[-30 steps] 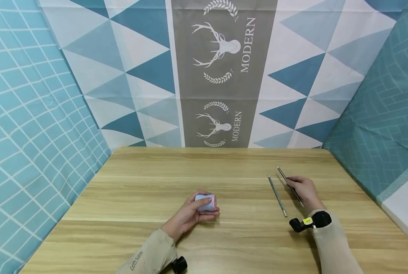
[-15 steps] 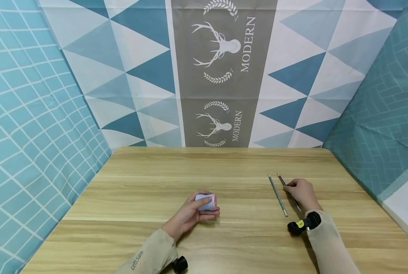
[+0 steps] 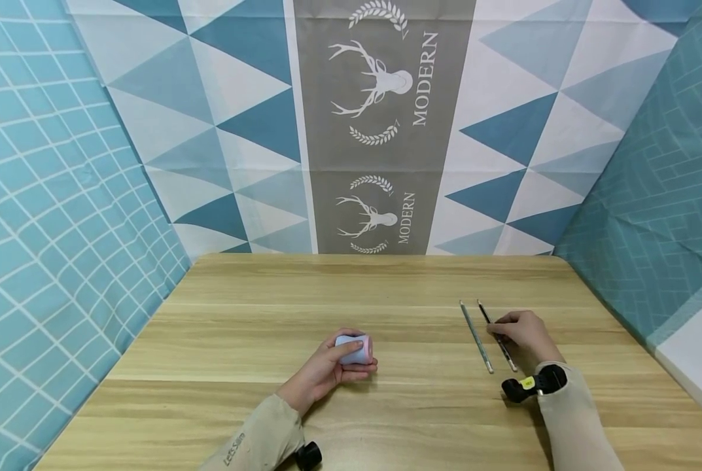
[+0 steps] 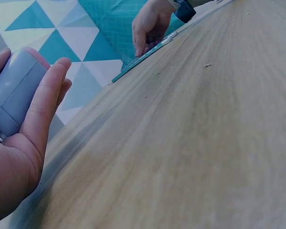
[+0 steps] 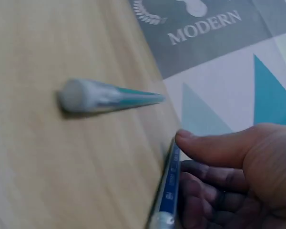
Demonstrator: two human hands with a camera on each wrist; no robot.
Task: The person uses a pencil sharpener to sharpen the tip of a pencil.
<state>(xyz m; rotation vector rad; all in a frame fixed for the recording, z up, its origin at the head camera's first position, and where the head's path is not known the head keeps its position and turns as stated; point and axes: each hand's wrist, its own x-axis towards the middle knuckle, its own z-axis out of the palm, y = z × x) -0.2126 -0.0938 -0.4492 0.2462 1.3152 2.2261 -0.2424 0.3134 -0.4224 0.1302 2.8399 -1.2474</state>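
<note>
Beige sleeves, black wrist cameras, bare hands.

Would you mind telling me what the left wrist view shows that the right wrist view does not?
Only the left wrist view shows the left hand holding the small blue and pink cylinder.

Only the right wrist view shows the "MODERN" lettering on the backdrop and the dark pencil beside the right thumb.

Both show the right hand, the teal pencil and the wooden table.
</note>
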